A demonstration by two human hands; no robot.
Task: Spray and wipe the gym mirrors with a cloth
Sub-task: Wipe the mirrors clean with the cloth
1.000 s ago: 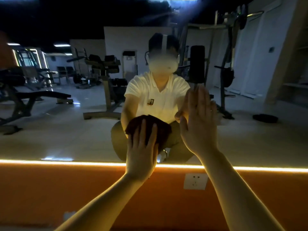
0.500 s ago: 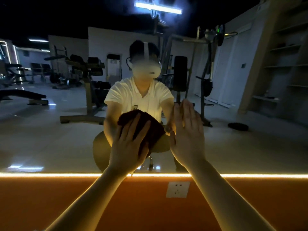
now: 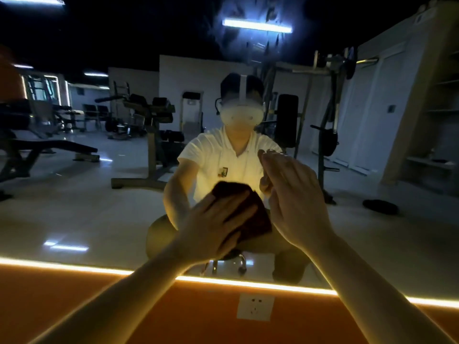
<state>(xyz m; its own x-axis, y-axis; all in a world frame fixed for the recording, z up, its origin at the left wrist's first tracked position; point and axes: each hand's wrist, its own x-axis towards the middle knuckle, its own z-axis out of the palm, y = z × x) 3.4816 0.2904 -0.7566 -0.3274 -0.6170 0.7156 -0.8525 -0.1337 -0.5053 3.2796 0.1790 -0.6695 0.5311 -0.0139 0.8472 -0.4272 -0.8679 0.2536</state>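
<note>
Dim gym, weight benches (image 3: 49, 147), cable machine (image 3: 327, 135), wall mirror (image 3: 74, 207)

Cloth (image 3: 244, 212): dark maroon, plain. Wall (image 3: 74, 306) under the mirror (image 3: 372, 244): flat orange. Light strip (image 3: 74, 267) along the mirror's lower edge: warm amber-yellow. Socket (image 3: 255, 307): white. Reflected shirt (image 3: 223, 157): white, with a small chest badge (image 3: 222, 172) (green and red, detail too small to read). Ceiling tube (image 3: 257, 26): cold blue-white. Reflected benches (image 3: 54, 146): black. Reflected floor (image 3: 87, 214): pale grey.
</note>
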